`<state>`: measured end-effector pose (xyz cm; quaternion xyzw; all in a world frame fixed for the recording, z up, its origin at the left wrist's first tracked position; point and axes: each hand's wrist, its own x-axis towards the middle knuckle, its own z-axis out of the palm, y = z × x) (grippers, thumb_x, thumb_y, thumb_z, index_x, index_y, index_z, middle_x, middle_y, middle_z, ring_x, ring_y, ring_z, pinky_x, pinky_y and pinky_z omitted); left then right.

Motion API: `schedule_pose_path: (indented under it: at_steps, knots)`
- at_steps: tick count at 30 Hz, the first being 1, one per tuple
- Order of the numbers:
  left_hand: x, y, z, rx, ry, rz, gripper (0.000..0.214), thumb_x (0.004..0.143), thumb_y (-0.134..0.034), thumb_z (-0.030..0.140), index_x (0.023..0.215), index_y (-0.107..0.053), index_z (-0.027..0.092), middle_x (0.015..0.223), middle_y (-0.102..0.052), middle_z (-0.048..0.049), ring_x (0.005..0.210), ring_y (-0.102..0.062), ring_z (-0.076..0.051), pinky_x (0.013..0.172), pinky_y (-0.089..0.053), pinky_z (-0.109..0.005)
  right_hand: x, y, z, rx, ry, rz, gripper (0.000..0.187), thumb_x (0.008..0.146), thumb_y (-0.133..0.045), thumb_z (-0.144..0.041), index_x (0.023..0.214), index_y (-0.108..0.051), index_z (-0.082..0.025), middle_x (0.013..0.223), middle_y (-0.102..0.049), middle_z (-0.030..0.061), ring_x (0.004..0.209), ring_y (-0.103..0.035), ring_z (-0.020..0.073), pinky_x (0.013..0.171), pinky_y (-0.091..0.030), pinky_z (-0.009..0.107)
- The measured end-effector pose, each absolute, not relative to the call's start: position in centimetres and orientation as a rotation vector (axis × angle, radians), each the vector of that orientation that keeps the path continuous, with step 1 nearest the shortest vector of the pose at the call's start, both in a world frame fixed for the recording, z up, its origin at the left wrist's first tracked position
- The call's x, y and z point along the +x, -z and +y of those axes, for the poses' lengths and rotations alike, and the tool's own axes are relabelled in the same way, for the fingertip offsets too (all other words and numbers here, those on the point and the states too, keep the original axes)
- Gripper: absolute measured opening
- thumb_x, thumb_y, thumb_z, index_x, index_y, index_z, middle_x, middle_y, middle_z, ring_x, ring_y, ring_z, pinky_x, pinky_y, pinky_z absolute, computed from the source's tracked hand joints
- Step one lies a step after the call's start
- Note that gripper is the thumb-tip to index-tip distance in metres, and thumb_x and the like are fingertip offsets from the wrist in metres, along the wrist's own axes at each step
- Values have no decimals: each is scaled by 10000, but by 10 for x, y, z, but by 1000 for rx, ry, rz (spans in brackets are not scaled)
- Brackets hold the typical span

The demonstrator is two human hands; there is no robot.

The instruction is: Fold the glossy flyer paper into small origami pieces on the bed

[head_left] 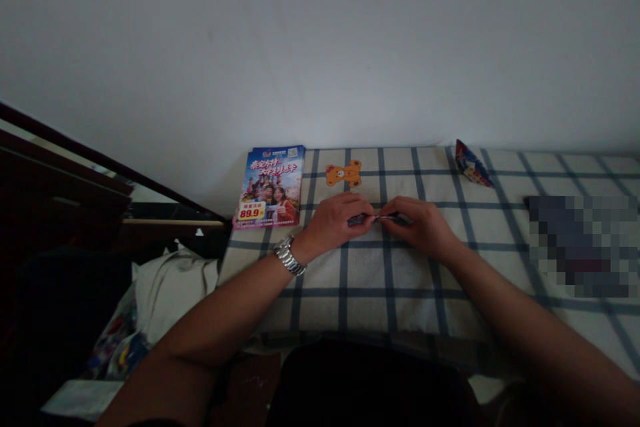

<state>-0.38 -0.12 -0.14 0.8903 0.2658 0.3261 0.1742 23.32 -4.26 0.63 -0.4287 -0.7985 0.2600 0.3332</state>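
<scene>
Over the middle of the checked cloth, both hands meet at a small, thin, dark strip that looks like folded paper [357, 219]. My left hand [340, 217], with a silver watch on its wrist, is closed on the strip's left part. The right part is pinched in my right hand [420, 221], its fingers curled. Much of the strip is hidden by the fingers. To the left of my hands lies a stack of printed flyers [270, 187], blue and pink with a price on the top one. A folded printed paper [473, 165] stands at the back right.
The checked cloth [325, 307] covers a surface against a white wall [330, 47]. A flat bear figure [344, 173] is behind my left hand. A blurred-out dark item [575, 240] lies at right. Bags [173, 290] and dark wooden furniture [60, 180] are at left.
</scene>
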Motion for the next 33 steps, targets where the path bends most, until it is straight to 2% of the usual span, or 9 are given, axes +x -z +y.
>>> schedule_pose_path:
  at_steps: [6,20,33]
  knots:
    - [-5,0,-1,2522,-953,767,72,1001,-646,244,951,-685,210,935,-723,-10,906,-675,-158,837,-546,-293,233,-5,-43,-1091,-667,-2086,80,1005,-672,-290,1019,-717,-226,957,-749,39,863,-718,189,787,-559,322]
    - [-3,2,-2,2537,-945,734,56,985,-645,228,970,-697,211,946,-733,-13,908,-678,-158,824,-554,-295,231,-5,-42,-1005,-603,-2119,66,999,-643,-202,981,-701,-229,974,-736,54,885,-710,204,788,-562,328]
    - [-3,0,-3,2577,-984,735,87,1028,-614,250,1003,-687,211,962,-726,-20,917,-680,-158,826,-561,-299,229,-4,-43,-1038,-577,-2083,59,1016,-664,-268,989,-704,-234,958,-751,46,884,-724,206,788,-567,328]
